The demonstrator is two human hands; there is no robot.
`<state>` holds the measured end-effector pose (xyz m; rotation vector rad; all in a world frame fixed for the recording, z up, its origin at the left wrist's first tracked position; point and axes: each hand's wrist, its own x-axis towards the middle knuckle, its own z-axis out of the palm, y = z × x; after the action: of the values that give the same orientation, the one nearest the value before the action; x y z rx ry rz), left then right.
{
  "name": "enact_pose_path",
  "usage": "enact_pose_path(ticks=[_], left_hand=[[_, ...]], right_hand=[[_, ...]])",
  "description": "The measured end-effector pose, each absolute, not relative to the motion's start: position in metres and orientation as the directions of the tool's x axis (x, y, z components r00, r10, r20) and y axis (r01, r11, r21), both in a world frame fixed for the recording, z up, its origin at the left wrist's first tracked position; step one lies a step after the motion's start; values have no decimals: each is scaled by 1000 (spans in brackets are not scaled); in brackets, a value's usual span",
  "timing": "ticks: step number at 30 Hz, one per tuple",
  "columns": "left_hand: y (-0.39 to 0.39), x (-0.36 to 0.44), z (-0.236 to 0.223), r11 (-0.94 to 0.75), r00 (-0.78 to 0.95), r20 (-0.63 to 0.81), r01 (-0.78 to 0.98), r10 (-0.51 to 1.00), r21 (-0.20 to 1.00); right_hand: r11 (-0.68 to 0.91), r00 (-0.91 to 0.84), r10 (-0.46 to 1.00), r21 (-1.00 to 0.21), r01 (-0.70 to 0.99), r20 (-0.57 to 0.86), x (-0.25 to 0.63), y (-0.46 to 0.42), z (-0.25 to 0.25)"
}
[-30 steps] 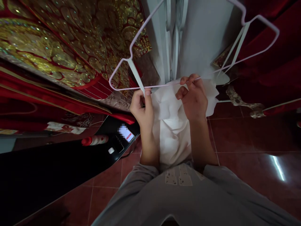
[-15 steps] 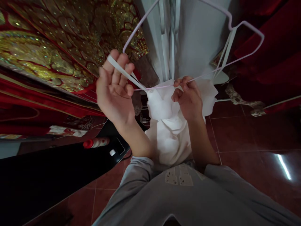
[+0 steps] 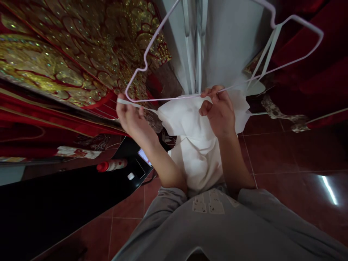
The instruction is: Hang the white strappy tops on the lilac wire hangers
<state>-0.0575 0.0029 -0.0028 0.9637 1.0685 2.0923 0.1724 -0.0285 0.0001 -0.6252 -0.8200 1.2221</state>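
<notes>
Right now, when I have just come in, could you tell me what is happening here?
The person's right hand holds a pink hanger by its lower bar. The left hand holds one strap of a white garment, stretched out to the hanger's left end. The other strap is looped over the hanger's right side.

At left, we see a black counter point(image 3: 67, 203) carrying a red-capped bottle point(image 3: 112, 165), a small white case point(image 3: 131, 176) just beside a dark, flat device point(image 3: 139, 168), and a lit phone point(image 3: 144, 156), partly hidden; red tiled floor point(image 3: 285, 152) spreads right.
</notes>
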Motion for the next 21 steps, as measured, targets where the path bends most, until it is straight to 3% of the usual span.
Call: enact_pose_path(ticks=[6, 12, 15, 18, 21], left_hand=[[-36, 11, 32, -204, -205, 110, -522, 973, 828], [-34, 21, 27, -228, -221, 140, -448, 965, 864], [-31, 19, 22, -296, -230, 211, -449, 950, 843], [-31, 20, 20, -368, -233, 291, -448, 928, 815], [-29, 21, 15, -385, -233, 312, -425, 921, 819]], right_hand=[[256, 171, 966, -784, -566, 192, 166, -33, 3], [244, 199, 966, -839, -487, 165, 178, -41, 16], [333, 410, 897, -865, -377, 167, 195, -44, 20], [478, 692, 694, -845, -238, 197, 216, -42, 16], [474, 789, 577, -874, -111, 212, 231, -36, 9]])
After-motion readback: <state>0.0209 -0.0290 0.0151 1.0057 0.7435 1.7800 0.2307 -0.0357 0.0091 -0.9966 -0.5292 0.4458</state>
